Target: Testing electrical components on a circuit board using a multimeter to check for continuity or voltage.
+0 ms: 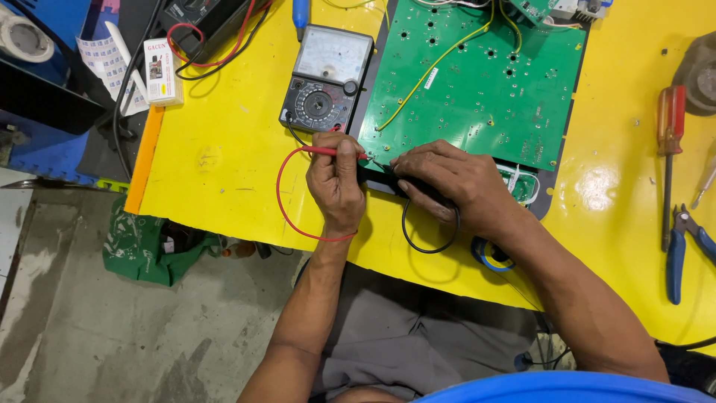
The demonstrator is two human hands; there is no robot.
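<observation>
A large green circuit board (477,82) lies on a yellow table (224,149). Left of the board sits an analog multimeter (326,76) with a dial. My left hand (335,183) pinches a red test probe (328,151), its tip at the board's near edge. A red lead (282,201) loops from that probe under my wrist. My right hand (455,179) grips a black test probe (380,176), its tip close to the red one. A black lead (429,246) loops below my right hand.
A red-handled screwdriver (669,142) and blue-handled pliers (682,250) lie at the right. A small white box (162,71) and a black device with red and black wires (209,22) sit at the far left. A roll of blue tape (488,257) peeks out under my right forearm.
</observation>
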